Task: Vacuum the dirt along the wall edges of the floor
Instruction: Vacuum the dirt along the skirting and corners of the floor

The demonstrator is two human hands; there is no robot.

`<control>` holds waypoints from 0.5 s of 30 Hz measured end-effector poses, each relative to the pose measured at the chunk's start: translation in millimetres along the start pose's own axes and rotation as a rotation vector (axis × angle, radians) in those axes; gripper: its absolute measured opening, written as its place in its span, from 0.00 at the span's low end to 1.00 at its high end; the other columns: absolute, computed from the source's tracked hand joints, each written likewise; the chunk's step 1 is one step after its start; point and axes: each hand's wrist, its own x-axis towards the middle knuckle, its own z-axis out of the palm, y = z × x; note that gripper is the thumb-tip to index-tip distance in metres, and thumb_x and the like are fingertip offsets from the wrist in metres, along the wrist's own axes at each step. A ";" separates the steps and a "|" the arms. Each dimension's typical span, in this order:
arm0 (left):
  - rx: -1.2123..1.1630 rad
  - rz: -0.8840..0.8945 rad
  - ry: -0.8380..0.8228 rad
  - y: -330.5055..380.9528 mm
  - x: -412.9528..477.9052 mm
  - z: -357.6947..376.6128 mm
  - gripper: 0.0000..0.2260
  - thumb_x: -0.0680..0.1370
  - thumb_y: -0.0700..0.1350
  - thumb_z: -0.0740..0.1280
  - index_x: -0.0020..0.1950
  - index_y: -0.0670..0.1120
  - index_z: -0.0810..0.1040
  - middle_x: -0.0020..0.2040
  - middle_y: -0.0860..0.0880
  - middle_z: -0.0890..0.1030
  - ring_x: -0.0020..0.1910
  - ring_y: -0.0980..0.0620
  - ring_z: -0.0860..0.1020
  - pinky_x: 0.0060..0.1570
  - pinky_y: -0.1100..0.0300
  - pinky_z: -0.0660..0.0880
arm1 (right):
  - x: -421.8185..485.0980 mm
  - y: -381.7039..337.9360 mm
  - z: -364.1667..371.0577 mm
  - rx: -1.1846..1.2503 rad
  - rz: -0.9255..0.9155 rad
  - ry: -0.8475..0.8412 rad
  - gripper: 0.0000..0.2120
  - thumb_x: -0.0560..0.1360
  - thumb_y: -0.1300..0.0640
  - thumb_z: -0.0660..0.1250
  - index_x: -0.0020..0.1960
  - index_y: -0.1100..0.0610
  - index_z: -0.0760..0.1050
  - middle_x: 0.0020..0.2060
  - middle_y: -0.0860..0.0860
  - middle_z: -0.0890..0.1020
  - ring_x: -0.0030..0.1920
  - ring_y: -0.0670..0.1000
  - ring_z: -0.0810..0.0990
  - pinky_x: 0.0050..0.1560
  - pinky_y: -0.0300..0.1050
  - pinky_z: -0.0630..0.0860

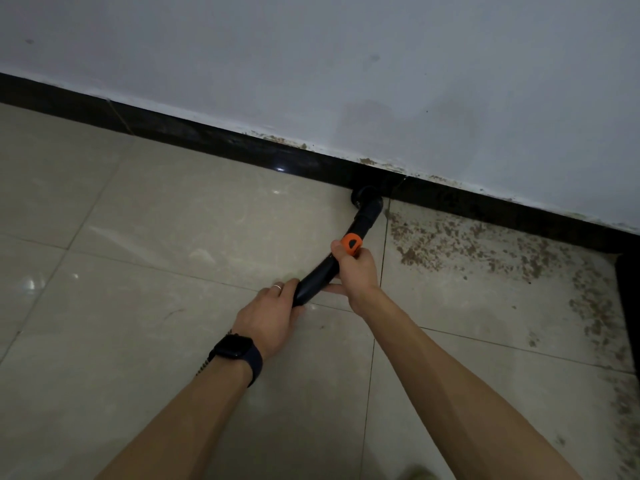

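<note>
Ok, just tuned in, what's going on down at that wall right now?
A person holds a black vacuum tube with both hands. The left hand grips its curved near end and the right hand grips it by the orange collar. The nozzle sits on the floor against the black baseboard, at a tile joint. Brown dirt covers the tile to the right of it along the baseboard, so that stretch looks not yet vacuumed.

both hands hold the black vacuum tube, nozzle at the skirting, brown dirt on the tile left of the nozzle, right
One slip: the head view shows the brown dirt on the tile right of the nozzle, not left. The rest holds: left hand and right hand both grip the black vacuum tube, nozzle at the skirting.
</note>
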 end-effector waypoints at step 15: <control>0.057 -0.038 -0.019 -17.2 -3.0 -11.7 0.22 0.82 0.54 0.57 0.75 0.54 0.59 0.66 0.50 0.72 0.61 0.47 0.72 0.53 0.48 0.75 | -3.1 2.5 19.2 0.023 0.053 -0.038 0.17 0.80 0.50 0.70 0.61 0.59 0.72 0.57 0.58 0.80 0.55 0.57 0.83 0.41 0.58 0.86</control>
